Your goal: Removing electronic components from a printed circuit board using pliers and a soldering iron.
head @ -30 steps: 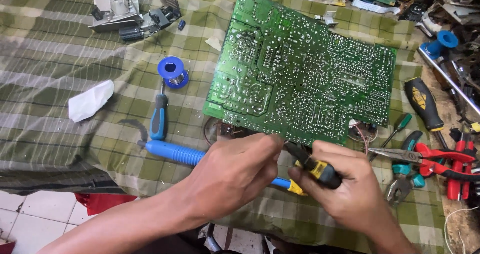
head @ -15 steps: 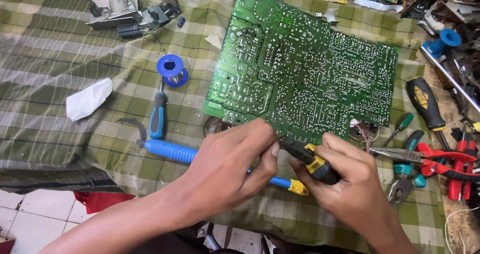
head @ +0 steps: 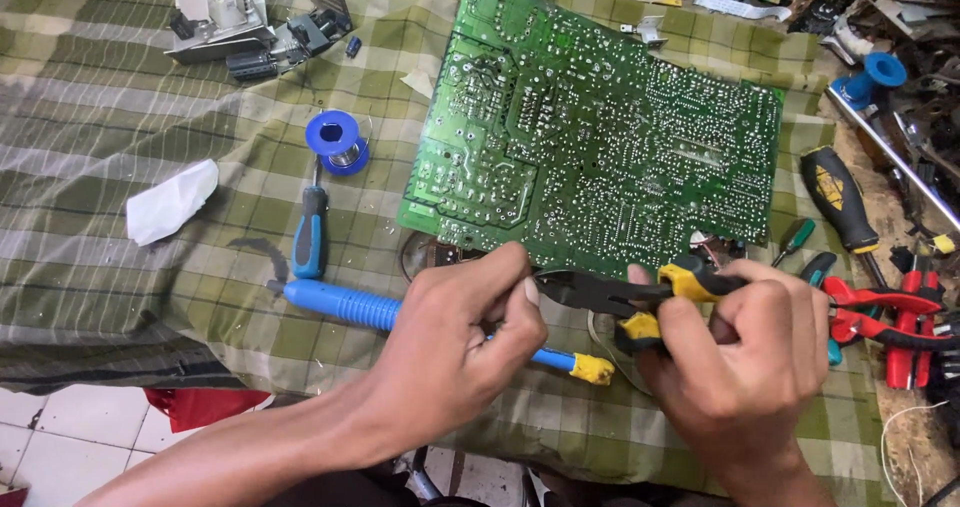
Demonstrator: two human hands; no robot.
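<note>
A large green circuit board (head: 600,137) lies solder side up on a green checked cloth (head: 100,117). My right hand (head: 745,352) grips the yellow and black handles of a pair of pliers (head: 625,292), whose dark jaws point left toward my left hand (head: 460,342). That hand's fingers are pinched together at the jaw tips, just below the board's near edge; what they pinch is too small to see. Beneath both hands lies a blue desoldering pump (head: 350,305) with a yellow end (head: 592,369).
A blue solder spool (head: 340,139), a blue-handled screwdriver (head: 310,229) and a white tissue (head: 170,202) lie at left. Grey metal parts (head: 235,22) sit far left. Red-handled cutters (head: 890,312), a black and yellow screwdriver (head: 838,197) and cluttered tools fill the right. White floor tiles (head: 70,432) show below the cloth.
My right hand has turned the pliers from a slant to nearly level, jaws now pointing left at my left fingertips. Both hands sit slightly lower and further right.
</note>
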